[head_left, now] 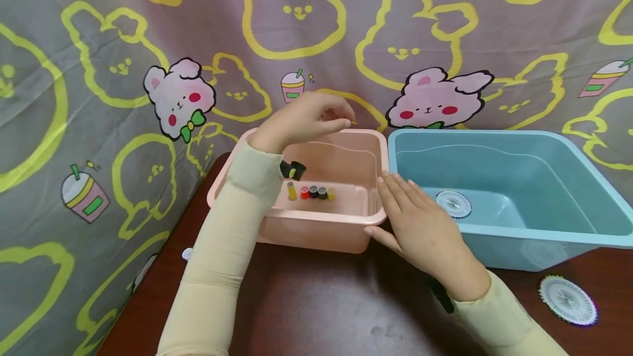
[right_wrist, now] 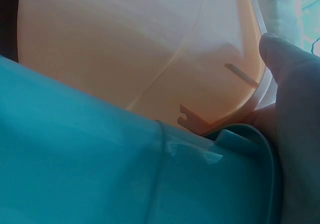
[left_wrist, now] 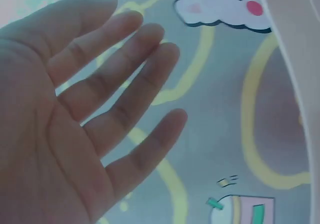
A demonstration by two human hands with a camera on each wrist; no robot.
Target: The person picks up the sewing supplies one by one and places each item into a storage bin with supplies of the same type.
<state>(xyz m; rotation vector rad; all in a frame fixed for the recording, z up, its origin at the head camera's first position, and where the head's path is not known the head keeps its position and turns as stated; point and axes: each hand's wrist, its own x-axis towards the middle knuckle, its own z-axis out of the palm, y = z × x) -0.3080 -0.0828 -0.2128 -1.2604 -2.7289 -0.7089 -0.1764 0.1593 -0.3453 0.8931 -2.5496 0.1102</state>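
My left hand [head_left: 311, 117] hangs over the back of the pink basin [head_left: 316, 216], its wrist bent to the right. In the left wrist view, the fingers [left_wrist: 125, 106] spread loosely and the palm holds nothing. My right hand [head_left: 420, 224] rests at the basin's front right corner, fingers straight along the right rim and thumb against the front side. Inside the pink basin, several small coloured cylinders [head_left: 314, 192], yellow, red and dark, stand on the floor. The right wrist view shows the thumb side of the hand [right_wrist: 300, 99] beside both basins' undersides.
A blue basin [head_left: 544, 234] stands close to the pink one on the right, holding a round wheel of pins [head_left: 453, 204]. Another pin wheel [head_left: 567, 300] lies on the dark table [head_left: 316, 301]. A small white piece [head_left: 187, 254] lies at left. Patterned cloth [head_left: 346, 32] hangs behind.
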